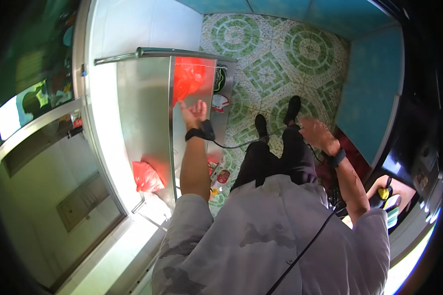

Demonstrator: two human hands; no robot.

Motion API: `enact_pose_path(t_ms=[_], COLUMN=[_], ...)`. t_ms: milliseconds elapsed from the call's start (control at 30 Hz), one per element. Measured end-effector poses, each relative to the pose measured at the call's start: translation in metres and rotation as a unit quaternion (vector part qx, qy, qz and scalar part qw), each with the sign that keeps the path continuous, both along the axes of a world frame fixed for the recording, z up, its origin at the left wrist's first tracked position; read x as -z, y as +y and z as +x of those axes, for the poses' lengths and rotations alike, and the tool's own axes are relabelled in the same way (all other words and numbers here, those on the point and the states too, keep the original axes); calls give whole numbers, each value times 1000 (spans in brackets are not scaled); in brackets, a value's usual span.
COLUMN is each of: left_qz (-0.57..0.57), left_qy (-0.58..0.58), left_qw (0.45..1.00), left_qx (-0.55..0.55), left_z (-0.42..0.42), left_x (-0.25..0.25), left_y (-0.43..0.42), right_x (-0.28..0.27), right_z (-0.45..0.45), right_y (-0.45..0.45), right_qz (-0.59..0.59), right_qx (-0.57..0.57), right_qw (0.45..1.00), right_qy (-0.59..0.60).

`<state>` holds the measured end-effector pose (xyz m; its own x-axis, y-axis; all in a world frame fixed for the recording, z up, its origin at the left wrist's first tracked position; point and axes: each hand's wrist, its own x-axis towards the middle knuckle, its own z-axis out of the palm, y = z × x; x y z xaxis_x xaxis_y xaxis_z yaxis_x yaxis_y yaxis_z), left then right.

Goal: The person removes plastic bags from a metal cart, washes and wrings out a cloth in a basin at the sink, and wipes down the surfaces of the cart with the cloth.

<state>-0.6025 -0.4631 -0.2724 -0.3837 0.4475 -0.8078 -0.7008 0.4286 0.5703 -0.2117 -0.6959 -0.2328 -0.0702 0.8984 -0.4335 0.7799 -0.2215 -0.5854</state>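
Note:
My left hand (pixel 194 114) is held out over the steel shelf unit with its fingers apart and nothing in it. Just beyond its fingertips a red plastic bag (pixel 189 78) lies on the shelf; whether thumb and bag touch, I cannot tell. A black strap with a small dark box (pixel 207 130) and a cable is on the left wrist. My right hand (pixel 317 132) hangs beside my right leg, fingers stretched out and nothing visible in it. Around that wrist is a black band (pixel 337 158). Another red plastic bag (pixel 146 176) sits on the steel top (pixel 145 113).
A metal rail (pixel 152 52) runs along the unit's far end. Shoes (pixel 220 103) sit at its side. Blue panels (pixel 366 93) border the green patterned tile floor (pixel 266 69). A sliding window (pixel 59 196) is on the left. A dark cable (pixel 305 250) crosses my shirt.

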Motion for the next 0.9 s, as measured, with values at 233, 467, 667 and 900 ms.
enact_pose_path(t_ms=[233, 467, 667, 900], left_qz=[121, -14, 131, 179], left_qy=[-111, 83, -26, -116], left_qw=[986, 988, 983, 964], left_qx=[38, 133, 129, 156], left_z=[-69, -51, -59, -28], left_x=[71, 37, 29, 17], left_y=[33, -36, -44, -108], right_x=[11, 74, 6, 18], right_z=[-32, -127, -270, -295], right_y=[-27, 68, 216, 228], right_qz=[-49, 90, 63, 202], right_qx=[57, 43, 8, 142], right_qw=[997, 977, 974, 945], right_qy=[35, 187, 217, 215])
